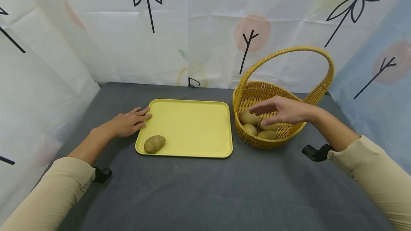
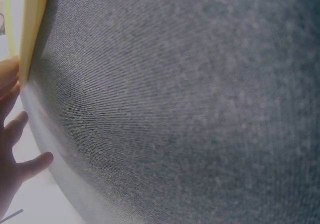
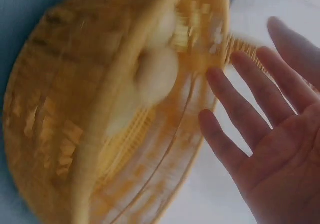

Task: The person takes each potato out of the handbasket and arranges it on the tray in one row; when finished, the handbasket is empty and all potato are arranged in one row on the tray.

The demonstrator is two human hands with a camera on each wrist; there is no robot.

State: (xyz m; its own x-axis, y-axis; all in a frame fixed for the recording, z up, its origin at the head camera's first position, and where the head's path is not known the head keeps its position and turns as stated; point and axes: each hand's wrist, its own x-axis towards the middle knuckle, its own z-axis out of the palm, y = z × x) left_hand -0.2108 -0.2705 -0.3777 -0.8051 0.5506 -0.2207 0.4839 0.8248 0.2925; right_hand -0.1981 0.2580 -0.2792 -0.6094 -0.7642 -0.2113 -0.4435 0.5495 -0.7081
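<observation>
A yellow tray [image 1: 192, 127] lies on the dark grey table, with one potato [image 1: 155, 144] at its near left corner. My left hand [image 1: 130, 122] touches the tray's left edge with outstretched fingers. To the right stands a yellow wicker basket [image 1: 257, 144] with a tall arched handle, holding several potatoes [image 1: 249, 118]. Above the basket's opening hovers my right hand [image 1: 282, 110], fingers extended and holding nothing. In the right wrist view the same hand [image 3: 285, 129] has its fingers spread, apart from the blurred potatoes [image 3: 159, 76].
The basket's handle [image 1: 302, 49] arches up behind the right hand. A white patterned curtain [image 1: 212, 45] hangs along the back and sides of the table [image 1: 205, 195]. Black wrist straps [image 1: 316, 153] show at both sleeves.
</observation>
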